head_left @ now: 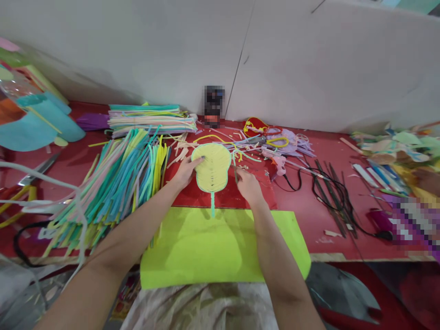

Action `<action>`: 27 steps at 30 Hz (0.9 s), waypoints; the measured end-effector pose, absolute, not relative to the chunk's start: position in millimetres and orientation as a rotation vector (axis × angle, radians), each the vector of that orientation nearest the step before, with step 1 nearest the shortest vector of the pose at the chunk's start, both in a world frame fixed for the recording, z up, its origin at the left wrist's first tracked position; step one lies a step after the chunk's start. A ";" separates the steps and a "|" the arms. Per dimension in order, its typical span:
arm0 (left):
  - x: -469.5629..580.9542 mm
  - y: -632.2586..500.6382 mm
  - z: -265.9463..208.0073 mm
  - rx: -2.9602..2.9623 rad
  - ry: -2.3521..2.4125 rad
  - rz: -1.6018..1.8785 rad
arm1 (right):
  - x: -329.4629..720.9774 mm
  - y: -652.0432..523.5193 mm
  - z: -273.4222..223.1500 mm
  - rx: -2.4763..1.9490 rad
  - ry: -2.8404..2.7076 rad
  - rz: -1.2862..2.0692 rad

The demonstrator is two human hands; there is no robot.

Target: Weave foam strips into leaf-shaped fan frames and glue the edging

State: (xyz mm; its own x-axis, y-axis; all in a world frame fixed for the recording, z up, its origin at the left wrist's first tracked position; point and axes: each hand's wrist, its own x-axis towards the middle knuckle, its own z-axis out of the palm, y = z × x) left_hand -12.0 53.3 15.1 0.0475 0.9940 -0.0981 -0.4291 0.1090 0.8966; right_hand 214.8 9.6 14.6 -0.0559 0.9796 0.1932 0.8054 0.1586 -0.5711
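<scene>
1. Yellow fan (212,160), pale green along its rim, sits in front of the person above a red sheet (266,192) on the tabletop (297,224); its green stem (212,204) points toward the lap, over a lime-coloured sheet (220,252). Whether it rests or is slightly raised cannot be told.

2. The left hand (185,172) grips the fan's left edge, thumb on the face, fingers nearly closed and mostly hidden behind.

3. The right hand (248,184), fingers drawn together, is just right of the fan beside a thin dark strip (235,167); whether it grips the strip cannot be made out.

4. The fan looks light, softly fuzzy and bendable, unlikely to slip but easily crushed. The outlined rim or the stem seems the best hold, sparing the ribbed middle.
</scene>
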 end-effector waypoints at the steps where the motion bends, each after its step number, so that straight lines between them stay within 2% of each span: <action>1: -11.9 53.6 14.3 0.814 0.914 1.282 | 214.6 9.7 14.4 -1.660 -1.902 0.411; 12: -11.9 52.1 13.5 0.810 0.918 1.230 | 207.2 13.7 20.8 -1.465 -1.540 0.255; 21: -11.1 50.1 15.5 0.840 0.912 1.229 | 202.5 13.5 17.9 -1.436 -1.493 0.468; 27: -11.7 50.8 13.4 0.833 0.911 1.205 | 194.5 9.9 27.7 -1.416 -1.369 0.797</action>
State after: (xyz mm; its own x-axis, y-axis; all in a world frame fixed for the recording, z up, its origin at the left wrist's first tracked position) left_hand -11.7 50.8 13.4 0.1153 0.9844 -0.1327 -0.3960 0.1681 0.9028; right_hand 194.5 9.9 27.7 0.1516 0.9743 0.1665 0.3363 0.1076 -0.9356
